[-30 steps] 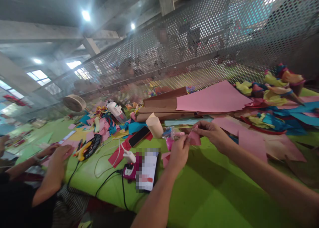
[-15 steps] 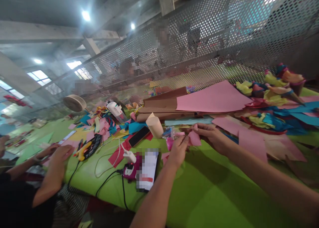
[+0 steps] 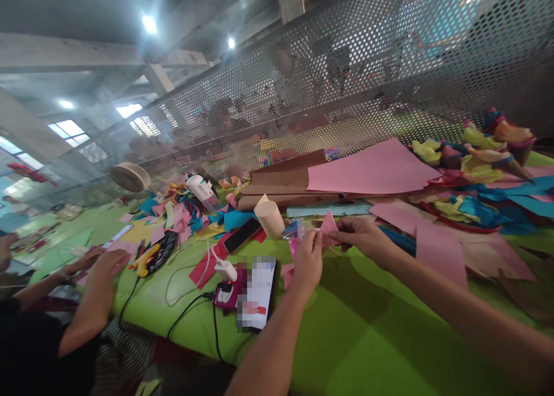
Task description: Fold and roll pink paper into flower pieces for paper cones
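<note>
both hands pinched on one small pink paper piece (image 3: pixel 329 227), held just above the green table (image 3: pixel 367 338), roughly centre frame. left hand (image 3: pixel 308 261) grips its lower left edge with thumb and fingertips, right hand (image 3: pixel 362 238) grips the right side, fingers curled closed around it. the piece's pointed corner sticks up between the two hands. just behind the hands: a cream paper cone (image 3: pixel 269 216) standing on the table, a dark phone (image 3: pixel 241 235) lying flat beside it, and small clear-wrapped bits i can't make out. near the left forearm lies a white and magenta box (image 3: pixel 251 292) with black cables running off the table edge. big pink sheet (image 3: pixel 372 170) on brown card further back, piles of coloured paper scraps to the right and left. a co-worker's hands (image 3: pixel 104 264) rest on the table at far left, well apart. perforated metal screen (image 3: pixel 346 78) behind everything.
</note>
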{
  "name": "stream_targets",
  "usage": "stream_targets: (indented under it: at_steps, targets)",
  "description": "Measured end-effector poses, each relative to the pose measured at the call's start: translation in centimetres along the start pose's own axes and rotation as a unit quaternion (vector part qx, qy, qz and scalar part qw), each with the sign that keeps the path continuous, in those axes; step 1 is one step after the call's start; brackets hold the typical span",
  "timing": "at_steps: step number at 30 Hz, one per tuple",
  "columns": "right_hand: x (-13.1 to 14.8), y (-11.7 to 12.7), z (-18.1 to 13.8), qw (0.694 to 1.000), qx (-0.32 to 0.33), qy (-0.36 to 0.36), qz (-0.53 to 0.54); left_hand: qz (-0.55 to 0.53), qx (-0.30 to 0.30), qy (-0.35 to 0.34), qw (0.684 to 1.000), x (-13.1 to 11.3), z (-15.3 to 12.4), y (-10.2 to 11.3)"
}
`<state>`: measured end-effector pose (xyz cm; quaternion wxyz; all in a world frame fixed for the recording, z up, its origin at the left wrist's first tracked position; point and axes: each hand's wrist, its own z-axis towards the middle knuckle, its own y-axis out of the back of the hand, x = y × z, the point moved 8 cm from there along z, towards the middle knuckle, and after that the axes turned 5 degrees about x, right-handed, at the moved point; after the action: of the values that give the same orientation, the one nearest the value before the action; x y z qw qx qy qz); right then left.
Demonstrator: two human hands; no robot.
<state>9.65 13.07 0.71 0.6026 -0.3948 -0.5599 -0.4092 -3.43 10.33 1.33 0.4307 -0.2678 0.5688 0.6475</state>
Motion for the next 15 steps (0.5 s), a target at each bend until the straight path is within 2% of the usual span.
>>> stream_targets:
  at_steps: [5,9,15]
  targets:
    - [-0.09,0.46,0.22,0.999,-0.02,0.008,-0.033,0.046,0.006,-0.013,0.999,-0.38,-0.1,0.01]
    - [-0.01,0.16,0.2,0.999,0.001,0.029,-0.022,0.051,0.017,-0.002,0.999,-0.23,-0.12,-0.25]
    - [0.13,0.61,0.13,0.999,-0.024,0.023,-0.004,0.026,0.05,-0.002,0.998,-0.13,-0.1,-0.96]
